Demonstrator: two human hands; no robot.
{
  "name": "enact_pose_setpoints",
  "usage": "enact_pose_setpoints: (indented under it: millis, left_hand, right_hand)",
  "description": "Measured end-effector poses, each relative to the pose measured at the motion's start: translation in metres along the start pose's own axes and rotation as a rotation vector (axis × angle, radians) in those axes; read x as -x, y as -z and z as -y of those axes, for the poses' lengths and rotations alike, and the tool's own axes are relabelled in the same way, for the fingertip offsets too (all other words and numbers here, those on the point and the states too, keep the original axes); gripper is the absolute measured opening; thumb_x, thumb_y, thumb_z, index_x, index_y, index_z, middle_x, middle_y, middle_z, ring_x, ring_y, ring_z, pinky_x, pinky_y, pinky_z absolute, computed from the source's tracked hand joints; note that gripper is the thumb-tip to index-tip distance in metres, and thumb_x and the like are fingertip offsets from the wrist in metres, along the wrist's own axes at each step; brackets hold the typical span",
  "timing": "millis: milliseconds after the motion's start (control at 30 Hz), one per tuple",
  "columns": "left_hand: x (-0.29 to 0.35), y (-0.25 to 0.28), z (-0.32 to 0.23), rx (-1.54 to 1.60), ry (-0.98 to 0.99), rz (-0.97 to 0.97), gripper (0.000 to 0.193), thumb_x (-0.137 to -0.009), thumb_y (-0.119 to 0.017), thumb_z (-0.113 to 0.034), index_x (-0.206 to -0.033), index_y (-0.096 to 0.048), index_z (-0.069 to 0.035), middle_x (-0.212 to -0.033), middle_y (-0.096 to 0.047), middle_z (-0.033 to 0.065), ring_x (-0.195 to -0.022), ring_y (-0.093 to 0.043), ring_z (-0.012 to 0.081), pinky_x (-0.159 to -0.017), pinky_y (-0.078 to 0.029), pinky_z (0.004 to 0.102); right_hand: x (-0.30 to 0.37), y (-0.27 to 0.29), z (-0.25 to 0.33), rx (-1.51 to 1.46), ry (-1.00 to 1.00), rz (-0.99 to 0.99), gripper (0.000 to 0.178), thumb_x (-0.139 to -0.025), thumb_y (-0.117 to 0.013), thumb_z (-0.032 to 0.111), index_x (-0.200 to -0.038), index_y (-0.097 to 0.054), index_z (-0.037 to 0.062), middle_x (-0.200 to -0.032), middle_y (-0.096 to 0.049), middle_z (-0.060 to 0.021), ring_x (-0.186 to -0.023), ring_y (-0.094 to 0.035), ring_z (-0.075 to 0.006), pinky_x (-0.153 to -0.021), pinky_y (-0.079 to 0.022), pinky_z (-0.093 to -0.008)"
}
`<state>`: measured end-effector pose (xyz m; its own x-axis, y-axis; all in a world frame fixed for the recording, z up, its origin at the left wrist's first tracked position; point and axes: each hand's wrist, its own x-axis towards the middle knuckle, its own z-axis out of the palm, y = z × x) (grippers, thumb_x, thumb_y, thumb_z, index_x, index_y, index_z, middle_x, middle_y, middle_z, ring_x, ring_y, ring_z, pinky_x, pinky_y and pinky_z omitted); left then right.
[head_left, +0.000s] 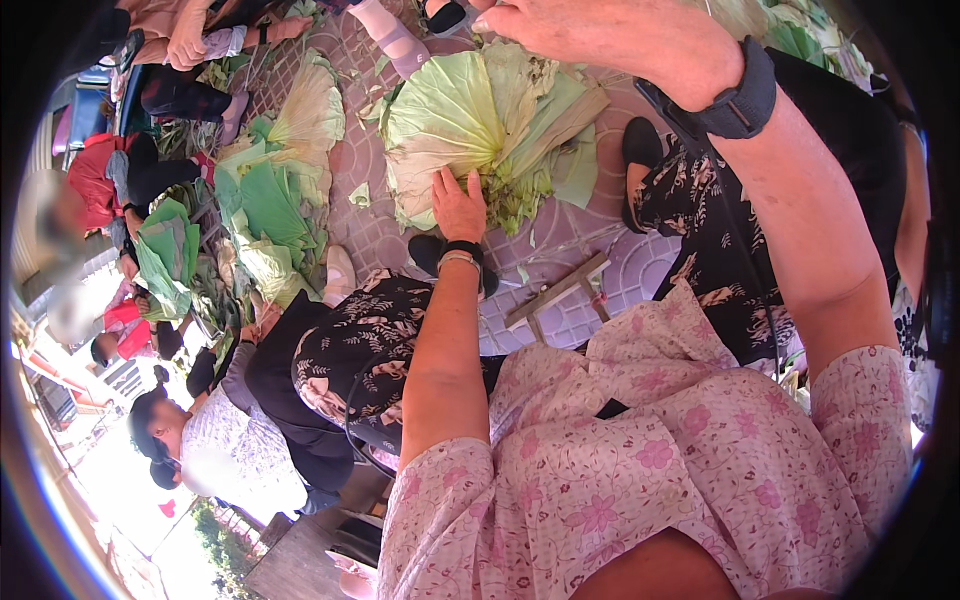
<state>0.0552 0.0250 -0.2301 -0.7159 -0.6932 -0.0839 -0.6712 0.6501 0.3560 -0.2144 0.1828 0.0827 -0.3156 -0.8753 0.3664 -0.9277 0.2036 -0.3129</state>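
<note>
A stack of large round lotus leaves [445,105], pale green to yellowish with veins fanning from the middle, lies on the paving in front of me. My left hand [460,205] rests on the near edge of the stack, its fingers stretched out and apart. Browned, crumpled leaf edges [515,190] stick out beside it. Above the far right side of the stack reaches my right hand [610,35], a black band on its wrist. The upper frame edge cuts off most of its fingers, so their grip is hidden.
A low wooden stool or frame [557,290] stands on the patterned paving [350,150] between my knees. To the left are further leaf piles [275,205], with several people seated around them. A foot [395,40] is just beyond my stack. More leaves [800,40] lie at the upper right.
</note>
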Motion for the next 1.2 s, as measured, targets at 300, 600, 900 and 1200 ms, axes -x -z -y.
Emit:
enact_pose_setpoints:
  millis: [300, 600, 900, 1200]
  left_hand:
    - [-0.032, -0.01, 0.093, 0.366, 0.801, -0.154, 0.047, -0.097, -0.061, -0.037, -0.116, -0.058, 0.005, -0.097, -0.067, 0.024, -0.079, -0.064, 0.0365, -0.067, -0.053, 0.0457]
    - [-0.066, -0.01, 0.111, 1.171, 1.179, 0.167, 0.026, -0.092, -0.068, -0.03, -0.101, -0.059, -0.007, -0.079, -0.061, 0.0091, -0.064, -0.056, 0.0213, -0.05, -0.045, 0.0372]
    - [-0.057, -0.009, 0.107, 1.778, 1.087, -0.148, 0.024, -0.093, -0.059, -0.016, -0.114, -0.055, -0.004, -0.108, -0.058, 0.0109, -0.099, -0.06, 0.0247, -0.081, -0.056, 0.0351]
    - [-0.027, -0.016, 0.173, 1.086, 0.809, -0.341, 0.024, -0.093, -0.055, -0.004, -0.116, -0.056, 0.0, -0.099, -0.064, 0.012, -0.1, -0.065, 0.0248, -0.084, -0.056, 0.0383]
  right_hand:
    - [-0.002, -0.001, 0.006, -0.036, 0.041, 0.001, 0.017, -0.086, -0.059, 0.018, -0.086, -0.06, 0.0011, -0.076, -0.063, -0.0214, -0.075, -0.063, -0.0414, -0.068, -0.05, -0.0513]
    - [0.001, -0.001, 0.013, -0.01, -0.011, 0.088, 0.019, -0.088, -0.058, 0.019, -0.084, -0.06, 0.0007, -0.075, -0.062, -0.0212, -0.076, -0.063, -0.0422, -0.068, -0.05, -0.0522]
    - [0.005, -0.004, 0.009, -0.007, 0.036, 0.066, 0.017, -0.089, -0.059, 0.02, -0.088, -0.06, 0.0031, -0.076, -0.061, -0.0187, -0.076, -0.063, -0.0393, -0.066, -0.049, -0.0514]
    - [0.0, -0.006, 0.024, -0.046, 0.078, 0.06, 0.017, -0.089, -0.058, 0.02, -0.085, -0.058, 0.0038, -0.07, -0.059, -0.0168, -0.068, -0.063, -0.0368, -0.061, -0.05, -0.0481]
